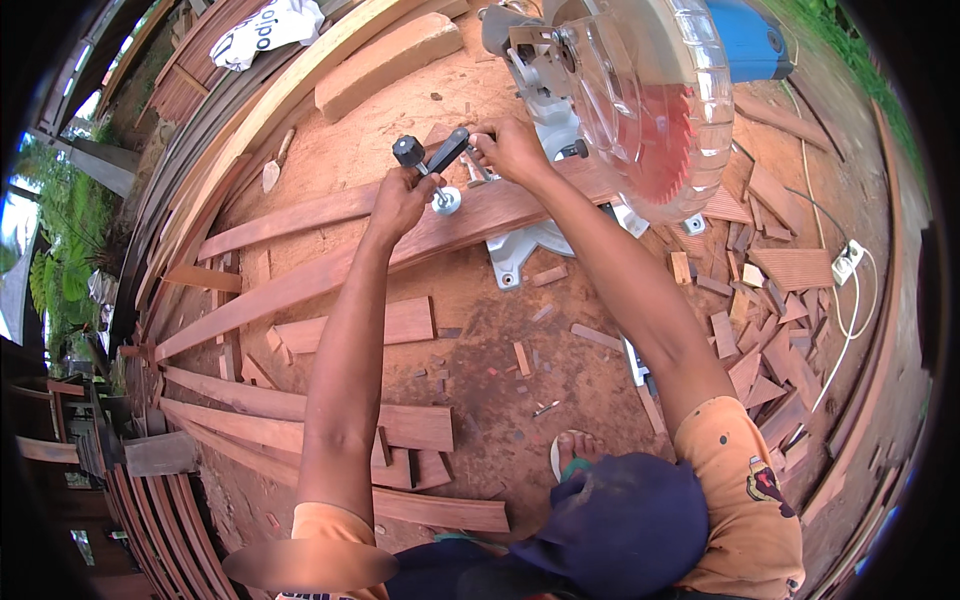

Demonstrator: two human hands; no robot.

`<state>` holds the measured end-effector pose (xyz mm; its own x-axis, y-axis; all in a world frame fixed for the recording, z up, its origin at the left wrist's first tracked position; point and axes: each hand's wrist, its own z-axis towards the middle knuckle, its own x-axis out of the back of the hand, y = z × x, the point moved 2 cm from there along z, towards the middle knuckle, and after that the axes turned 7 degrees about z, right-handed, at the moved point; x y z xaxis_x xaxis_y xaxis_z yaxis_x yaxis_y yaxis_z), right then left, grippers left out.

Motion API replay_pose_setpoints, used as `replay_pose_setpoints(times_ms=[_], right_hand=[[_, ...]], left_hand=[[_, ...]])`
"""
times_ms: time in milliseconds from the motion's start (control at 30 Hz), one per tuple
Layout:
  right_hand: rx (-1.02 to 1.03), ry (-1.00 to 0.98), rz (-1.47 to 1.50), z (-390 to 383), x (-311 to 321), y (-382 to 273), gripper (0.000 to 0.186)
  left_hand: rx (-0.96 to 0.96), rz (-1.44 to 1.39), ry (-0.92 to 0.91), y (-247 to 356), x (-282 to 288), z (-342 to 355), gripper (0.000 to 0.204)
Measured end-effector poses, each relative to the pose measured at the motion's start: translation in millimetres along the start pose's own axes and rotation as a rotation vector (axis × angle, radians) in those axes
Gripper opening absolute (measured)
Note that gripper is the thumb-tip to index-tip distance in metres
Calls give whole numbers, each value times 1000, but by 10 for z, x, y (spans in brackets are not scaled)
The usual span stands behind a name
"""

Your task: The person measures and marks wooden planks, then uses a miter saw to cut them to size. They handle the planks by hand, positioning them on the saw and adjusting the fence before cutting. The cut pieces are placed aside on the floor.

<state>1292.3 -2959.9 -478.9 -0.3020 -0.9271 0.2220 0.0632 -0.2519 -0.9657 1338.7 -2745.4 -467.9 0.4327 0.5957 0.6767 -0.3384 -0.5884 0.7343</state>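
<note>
A long reddish-brown plank (300, 293) lies across the base (508, 262) of a mitre saw with a red toothed blade (665, 140) behind a clear guard. Over the plank is a hold-down clamp (448, 152) with a black arm, a black knob and a round pale pad. My left hand (400, 205) is closed around the clamp near its screw, beside the knob. With bent fingers, my right hand (512, 150) grips the other end of the black arm. Whether the pad presses on the plank I cannot tell.
Wood offcuts (785, 350) are heaped to the right, near a white power socket (848, 260) and cables. More planks (420, 428) lie at the lower left. A trowel-shaped tool (272, 175) and a thick beam (390, 62) lie at the back. My foot (578, 445) is near the front.
</note>
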Motion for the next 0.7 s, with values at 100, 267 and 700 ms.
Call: replay_pose_setpoints(times_ms=[100,267,700], right_hand=[[60,24,-2,-77,35,-81,19],[23,25,19,-80,41,-92,19],[25,-2,68,-44,8,83,17]], left_hand=[[5,8,1,-23,-95,-46,43],[32,13,68,48,-221,-101,28],[16,94,265,176,-537,-262,30]])
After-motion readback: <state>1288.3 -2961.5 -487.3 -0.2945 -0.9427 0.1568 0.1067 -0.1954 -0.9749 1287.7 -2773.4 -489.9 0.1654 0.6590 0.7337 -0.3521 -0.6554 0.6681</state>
